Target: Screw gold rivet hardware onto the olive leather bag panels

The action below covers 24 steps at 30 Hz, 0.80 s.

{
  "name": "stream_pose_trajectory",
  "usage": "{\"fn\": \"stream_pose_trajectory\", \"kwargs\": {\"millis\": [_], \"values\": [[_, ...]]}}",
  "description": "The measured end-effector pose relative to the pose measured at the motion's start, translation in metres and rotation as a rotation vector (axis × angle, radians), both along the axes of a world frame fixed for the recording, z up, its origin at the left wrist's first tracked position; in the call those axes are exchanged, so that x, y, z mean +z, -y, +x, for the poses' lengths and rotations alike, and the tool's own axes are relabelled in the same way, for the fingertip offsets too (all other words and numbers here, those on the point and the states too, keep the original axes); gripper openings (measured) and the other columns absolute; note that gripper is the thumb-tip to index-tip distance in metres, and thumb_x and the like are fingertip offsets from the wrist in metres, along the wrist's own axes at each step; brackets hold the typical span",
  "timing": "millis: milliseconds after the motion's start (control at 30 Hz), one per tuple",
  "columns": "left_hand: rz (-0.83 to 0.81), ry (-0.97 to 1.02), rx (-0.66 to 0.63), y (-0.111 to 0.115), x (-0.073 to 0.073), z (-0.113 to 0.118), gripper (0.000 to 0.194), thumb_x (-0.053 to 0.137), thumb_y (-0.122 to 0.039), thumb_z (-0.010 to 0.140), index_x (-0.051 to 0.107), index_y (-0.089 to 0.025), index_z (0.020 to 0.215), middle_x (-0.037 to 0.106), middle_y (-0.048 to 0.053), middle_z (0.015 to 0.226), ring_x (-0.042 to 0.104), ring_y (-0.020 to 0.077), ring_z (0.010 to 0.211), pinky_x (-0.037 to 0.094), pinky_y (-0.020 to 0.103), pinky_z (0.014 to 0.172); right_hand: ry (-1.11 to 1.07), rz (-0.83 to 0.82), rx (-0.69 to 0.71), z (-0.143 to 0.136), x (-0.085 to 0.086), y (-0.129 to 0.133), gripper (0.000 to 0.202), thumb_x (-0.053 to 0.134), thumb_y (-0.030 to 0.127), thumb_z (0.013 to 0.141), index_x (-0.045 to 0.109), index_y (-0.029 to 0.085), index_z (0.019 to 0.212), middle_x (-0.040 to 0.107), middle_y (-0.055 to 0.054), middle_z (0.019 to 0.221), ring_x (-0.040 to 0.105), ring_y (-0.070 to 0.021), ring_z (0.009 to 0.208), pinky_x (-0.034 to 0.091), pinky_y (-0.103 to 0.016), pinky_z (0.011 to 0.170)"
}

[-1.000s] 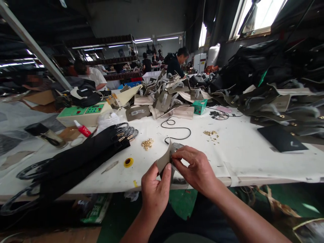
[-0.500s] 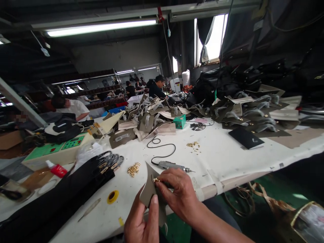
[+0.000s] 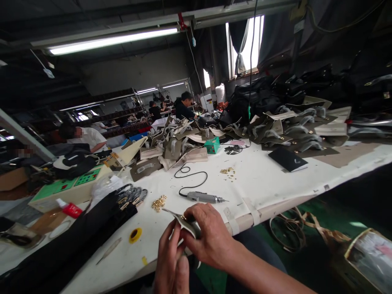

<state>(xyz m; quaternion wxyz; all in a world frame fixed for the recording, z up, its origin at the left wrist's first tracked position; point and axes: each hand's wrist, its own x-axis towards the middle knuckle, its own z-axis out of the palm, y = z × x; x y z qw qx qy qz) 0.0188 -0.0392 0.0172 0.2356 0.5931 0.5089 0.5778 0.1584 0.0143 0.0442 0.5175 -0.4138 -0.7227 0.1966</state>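
A grey-brown leather piece point(image 3: 187, 227) with a pale edge is held in both hands just past the front of the table. My left hand point(image 3: 172, 257) is closed on its lower left side, with the fingertips partly behind the leather. My right hand point(image 3: 210, 230) grips it from the right, thumb below and fingers over the top. Near the right fingertips shows a small gold metal fitting point(image 3: 183, 217), partly covered. Just beyond the hands lies a grey electric screwdriver point(image 3: 203, 197) with its black cord. A pile of gold fittings point(image 3: 159, 203) is to its left.
Small gold parts point(image 3: 228, 173) lie farther back, near a black notebook point(image 3: 288, 158). Leather pieces with plastic-wrapped handles point(image 3: 174, 149) are heaped behind. Left are a yellow tape roll point(image 3: 135, 235), an awl-like tool point(image 3: 109, 250) and black straps point(image 3: 76, 241). Co-workers sit beyond.
The leather piece has been tipped from upright to flatter. My right hand has shifted left and its fingers now wrap over the leather's edge. The whole view has shifted slightly.
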Motion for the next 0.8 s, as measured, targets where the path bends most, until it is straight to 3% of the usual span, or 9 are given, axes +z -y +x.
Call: {"fn": "stream_pose_trajectory", "kwargs": {"millis": [100,200,300,400,500,567,667,800], "values": [[-0.079,-0.033,-0.01,-0.003,0.008,-0.004,0.045,0.05,-0.05,0.101,0.066,-0.029,0.137,0.057,0.008,0.151,0.063,0.0283,0.129,0.059,0.034,0.1,-0.11,-0.11,0.067,0.006,-0.001,0.003,0.005,0.059,0.023,0.094,0.062,0.021,0.092,0.066,-0.001,0.084,0.059,-0.0184,0.078,0.043,-0.033,0.076],[-0.124,-0.096,0.04,-0.014,0.014,-0.013,0.04,0.067,-0.048,0.092,0.073,-0.025,0.123,0.072,0.01,0.129,0.068,0.0277,0.118,0.059,0.036,0.096,-0.297,-0.293,0.231,0.014,-0.004,0.003,0.018,0.056,0.035,0.099,0.065,0.02,0.094,0.067,-0.002,0.086,0.06,-0.0187,0.08,0.047,-0.03,0.074],[-0.163,-0.02,0.088,-0.028,0.012,-0.019,0.039,0.078,-0.046,0.084,0.072,-0.021,0.113,0.074,0.009,0.114,0.07,0.0242,0.105,0.058,0.036,0.093,-0.458,-0.453,0.364,0.017,-0.01,0.001,0.031,0.06,0.045,0.097,0.07,0.017,0.106,0.072,-0.005,0.097,0.064,-0.0223,0.091,0.051,-0.032,0.08],[-0.205,0.227,0.065,-0.038,0.007,-0.021,0.064,0.087,-0.041,0.073,0.06,-0.022,0.128,0.067,0.009,0.128,0.069,0.0216,0.107,0.057,0.033,0.094,-0.537,-0.611,0.419,0.016,-0.019,-0.003,0.04,0.064,0.051,0.095,0.072,0.016,0.113,0.074,-0.007,0.101,0.067,-0.0243,0.093,0.054,-0.033,0.08],[-0.314,0.496,-0.053,-0.043,0.003,-0.023,0.09,0.091,-0.035,0.067,0.046,-0.024,0.145,0.067,0.01,0.135,0.071,0.0211,0.11,0.057,0.032,0.094,-0.543,-0.701,0.443,0.013,-0.029,-0.008,0.04,0.067,0.052,0.092,0.073,0.016,0.112,0.075,-0.006,0.1,0.068,-0.024,0.091,0.054,-0.033,0.079],[-0.407,0.556,-0.136,-0.045,0.001,-0.027,0.081,0.091,-0.034,0.068,0.055,-0.019,0.139,0.075,0.01,0.121,0.073,0.0219,0.105,0.057,0.032,0.093,-0.521,-0.72,0.44,0.01,-0.034,-0.013,0.039,0.069,0.051,0.091,0.073,0.017,0.108,0.075,-0.006,0.097,0.068,-0.0238,0.089,0.055,-0.033,0.078],[-0.506,0.523,-0.184,-0.049,-0.004,-0.036,0.052,0.089,-0.037,0.07,0.072,-0.013,0.114,0.081,0.011,0.104,0.075,0.0243,0.094,0.058,0.033,0.086,-0.478,-0.73,0.452,0.003,-0.039,-0.02,0.039,0.069,0.053,0.09,0.074,0.016,0.103,0.075,-0.006,0.093,0.068,-0.0242,0.087,0.054,-0.034,0.078],[-0.544,0.491,-0.162,-0.06,-0.018,-0.047,0.046,0.089,-0.041,0.066,0.079,-0.014,0.102,0.082,0.008,0.087,0.076,0.0278,0.085,0.059,0.035,0.077,-0.425,-0.759,0.485,-0.004,-0.042,-0.033,0.038,0.07,0.053,0.089,0.075,0.016,0.097,0.075,-0.004,0.087,0.068,-0.0237,0.083,0.053,-0.033,0.076]]}}
